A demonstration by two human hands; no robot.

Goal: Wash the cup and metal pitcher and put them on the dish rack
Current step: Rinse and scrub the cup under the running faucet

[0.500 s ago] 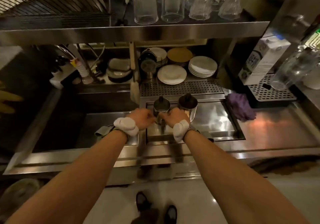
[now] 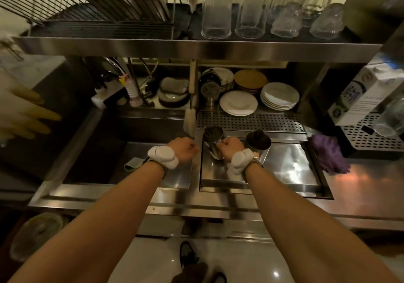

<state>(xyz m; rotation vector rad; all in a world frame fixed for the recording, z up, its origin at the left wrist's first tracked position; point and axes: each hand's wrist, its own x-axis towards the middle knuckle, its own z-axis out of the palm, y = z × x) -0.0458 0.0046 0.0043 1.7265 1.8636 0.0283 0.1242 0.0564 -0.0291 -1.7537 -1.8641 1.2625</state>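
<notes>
here the right hand [image 2: 231, 148] grips the upright metal pitcher [image 2: 212, 141], mouth upward; the left hand [image 2: 183, 149] is clenched, empty.

purple cloth [image 2: 330, 153], stacked white plates [image 2: 278, 96]

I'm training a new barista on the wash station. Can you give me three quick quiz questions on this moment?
1. True or false: the right hand is at the left metal pitcher.
2. What colour is the cloth right of the small basin?
3. The dish rack is: A) in the sink, B) on the upper shelf, C) on the floor.

Key: 1 true; 2 purple; 3 B.
</notes>
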